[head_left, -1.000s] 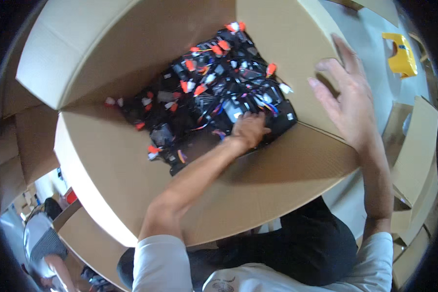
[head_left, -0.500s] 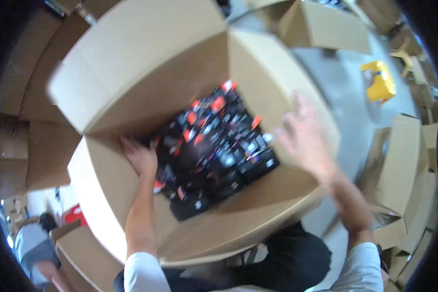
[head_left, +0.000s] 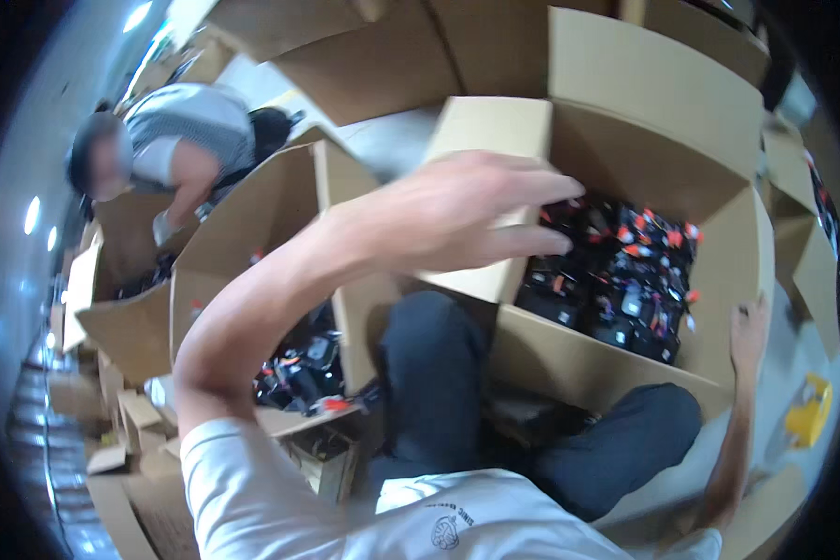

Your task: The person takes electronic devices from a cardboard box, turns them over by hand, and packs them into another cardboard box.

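In front of me on the right stands an open cardboard box (head_left: 616, 369), its flaps spread. Inside it lies a layer of small black items (head_left: 625, 280) with orange-red and white parts; their exact kind is too small to make out. My left hand (head_left: 481, 210) reaches across above the box's left flap, fingers spread, with nothing in it. The thumb and fingertips are over the near left part of the black items. At the box's right wall, my right hand (head_left: 749, 336) is closed on the cardboard edge.
Left of my knees, a second open box (head_left: 345, 327) holds similar black items (head_left: 313, 364), partly behind my left arm. A co-worker (head_left: 187, 140) bends over another box (head_left: 126, 331) at the far left. A yellow object (head_left: 807, 411) lies on the floor at right.
My view has swung left, so the box now appears farther right. My left hand has come out of the box and is raised above its left flap. The right hand has closed on the right edge.
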Motion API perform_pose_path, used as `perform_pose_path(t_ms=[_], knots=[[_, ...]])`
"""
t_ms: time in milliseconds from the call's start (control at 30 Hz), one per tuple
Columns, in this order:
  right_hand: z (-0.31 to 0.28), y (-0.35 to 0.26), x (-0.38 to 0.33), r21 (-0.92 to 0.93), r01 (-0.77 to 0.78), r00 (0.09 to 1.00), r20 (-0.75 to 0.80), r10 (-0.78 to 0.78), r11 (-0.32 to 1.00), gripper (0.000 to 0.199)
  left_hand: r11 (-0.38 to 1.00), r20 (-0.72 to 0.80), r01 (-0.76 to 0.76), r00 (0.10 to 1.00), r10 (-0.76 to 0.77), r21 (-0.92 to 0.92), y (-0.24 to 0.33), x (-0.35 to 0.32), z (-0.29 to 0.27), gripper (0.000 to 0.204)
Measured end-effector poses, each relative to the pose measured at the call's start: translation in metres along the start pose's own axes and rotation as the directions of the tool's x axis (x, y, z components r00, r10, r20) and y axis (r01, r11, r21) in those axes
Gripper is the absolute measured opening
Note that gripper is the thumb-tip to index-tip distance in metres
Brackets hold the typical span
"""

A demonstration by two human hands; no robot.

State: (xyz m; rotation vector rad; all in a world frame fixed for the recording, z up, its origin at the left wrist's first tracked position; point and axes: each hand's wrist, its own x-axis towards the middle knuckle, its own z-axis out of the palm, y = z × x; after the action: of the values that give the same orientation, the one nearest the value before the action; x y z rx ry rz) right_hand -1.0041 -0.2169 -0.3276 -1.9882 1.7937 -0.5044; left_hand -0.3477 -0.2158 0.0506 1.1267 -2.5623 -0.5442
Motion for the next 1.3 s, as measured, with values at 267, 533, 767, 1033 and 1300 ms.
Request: perform_pose_path(t_ms=[267,533,767,1033,1300], knots=[[-0.02,-0.15,0.018,0.014,0.035,0.977,0.212,-0.037,0.999,0.037,0.426,-0.219,0.904,0.421,-0.88,0.026,-0.099,-0.577,-0.036,0.069],[-0.024,-0.355,-0.041,-0.041,0.284,0.919,0.295,-0.26,0.958,0.04,0.182,-0.317,0.943,0.269,-0.909,0.277,-0.149,-0.71,0.081,0.137],[-0.017,-0.647,-0.123,0.222,0.545,0.719,0.373,-0.587,0.809,0.053,0.371,-0.104,0.694,0.396,-0.913,-0.617,-0.041,-0.617,-0.035,0.093],[0.017,-0.889,-0.174,0.594,0.785,0.267,-0.065,-0.961,0.178,0.097,0.671,0.165,0.441,0.885,-0.435,-0.597,0.051,-0.481,-0.132,0.105],[0.015,-0.758,-0.157,0.819,0.206,0.896,0.063,-0.44,0.536,0.051,0.616,-0.15,0.643,0.626,-0.765,-0.455,-0.216,-0.557,-0.023,0.087]])
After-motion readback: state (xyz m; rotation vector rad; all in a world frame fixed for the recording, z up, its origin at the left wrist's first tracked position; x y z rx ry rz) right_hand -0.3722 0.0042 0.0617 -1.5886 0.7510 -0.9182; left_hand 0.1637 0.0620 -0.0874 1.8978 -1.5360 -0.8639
